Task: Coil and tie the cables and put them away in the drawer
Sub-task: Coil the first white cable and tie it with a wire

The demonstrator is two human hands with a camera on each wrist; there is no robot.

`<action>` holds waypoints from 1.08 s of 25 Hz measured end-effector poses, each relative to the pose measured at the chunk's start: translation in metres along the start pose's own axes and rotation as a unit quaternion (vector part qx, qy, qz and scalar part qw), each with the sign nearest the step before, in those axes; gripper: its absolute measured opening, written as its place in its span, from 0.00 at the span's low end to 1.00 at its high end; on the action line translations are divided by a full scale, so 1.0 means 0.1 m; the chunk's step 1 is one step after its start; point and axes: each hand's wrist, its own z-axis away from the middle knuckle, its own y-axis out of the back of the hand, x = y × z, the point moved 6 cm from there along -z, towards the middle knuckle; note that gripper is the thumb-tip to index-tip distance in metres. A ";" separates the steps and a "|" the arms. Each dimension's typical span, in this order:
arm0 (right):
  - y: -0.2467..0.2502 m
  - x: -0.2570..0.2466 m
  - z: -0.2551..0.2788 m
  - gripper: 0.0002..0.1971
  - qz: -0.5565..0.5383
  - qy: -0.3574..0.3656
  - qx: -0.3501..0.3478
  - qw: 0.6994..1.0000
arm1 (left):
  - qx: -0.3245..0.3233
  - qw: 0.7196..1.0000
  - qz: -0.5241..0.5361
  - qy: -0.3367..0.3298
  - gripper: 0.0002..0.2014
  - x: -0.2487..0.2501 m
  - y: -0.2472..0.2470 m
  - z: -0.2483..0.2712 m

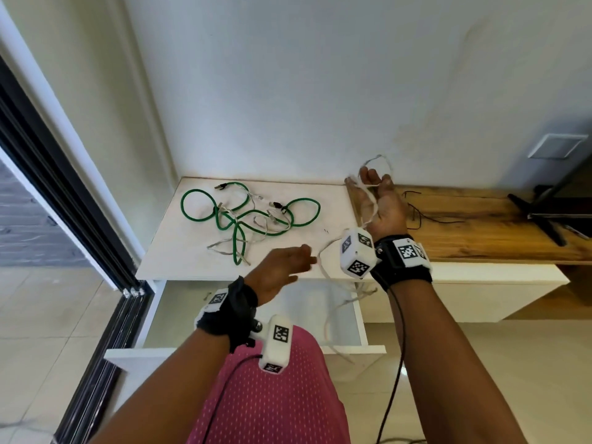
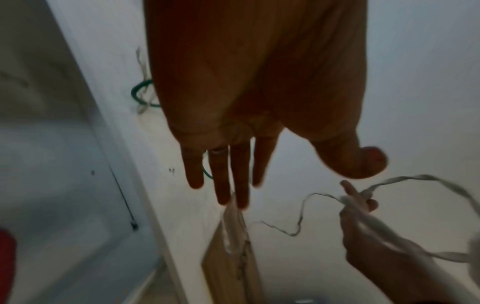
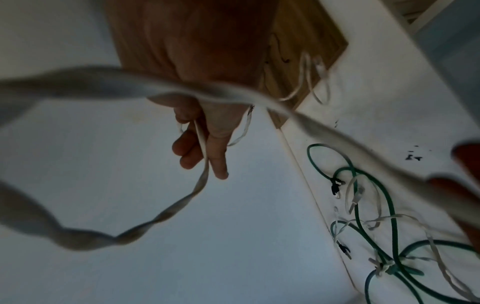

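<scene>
1. We find no readable brand or text; the only markings are black-and-white square fiducial patterns on the wrist-camera housings (image 1: 357, 253) and on the black wrist straps (image 1: 404, 258).
2. Our right hand (image 1: 381, 203) is raised at about 2 o'clock, over the seam between the white cabinet top (image 1: 179, 251) and the wooden counter (image 1: 480, 232). Its fingers (image 3: 197, 152) curl round a flat white cable (image 1: 368, 200), which loops above the fingertips and trails down over the open drawer (image 1: 179, 318).
3. Our left hand (image 1: 282, 270) hovers at the cabinet's front edge, fingers (image 2: 221, 176) straight and spread, holding nothing; the white cable's slack passes just beside its fingertips.
4. A green cable (image 1: 243, 216), tangled with thinner white cables (image 1: 224, 243), lies on the cabinet top at 11 o'clock.
5. A thin black wire (image 1: 429, 216) lies on the wooden counter; a black stand (image 1: 541, 216) occupies 3 o'clock.
6. A pink garment (image 1: 272, 395) overlaps the drawer front.
</scene>
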 end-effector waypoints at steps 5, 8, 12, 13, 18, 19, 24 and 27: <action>-0.14 -0.12 -0.06 0.08 0.143 0.024 -0.020 0.989 | -0.063 0.990 0.096 -0.078 0.06 0.21 -0.33 0.22; -0.02 -0.29 -0.05 0.10 0.171 0.029 0.015 0.985 | 0.033 0.976 0.205 -0.067 0.04 0.32 -0.07 0.34; 0.23 -0.57 -0.13 0.10 0.254 0.066 0.107 0.959 | 0.112 0.962 0.230 -0.093 0.05 0.48 0.50 0.51; 0.29 -0.62 -0.16 0.10 0.272 0.081 0.127 0.950 | 0.109 0.963 0.228 -0.096 0.08 0.52 0.59 0.56; 0.34 -0.33 -0.15 0.02 0.577 0.000 0.098 0.811 | 0.118 0.981 0.114 -0.099 0.13 0.67 0.64 0.61; 0.27 -0.20 -0.10 0.08 0.712 -0.019 0.046 0.700 | 0.127 0.982 0.095 -0.102 0.12 0.70 0.58 0.60; -0.20 0.32 0.53 0.25 0.720 0.153 -0.238 0.634 | 0.132 0.980 -0.033 -0.148 0.10 0.75 0.24 0.65; -0.14 0.65 0.76 0.14 0.685 0.047 -0.337 0.644 | 0.129 0.971 -0.081 -0.182 0.10 0.80 0.19 0.71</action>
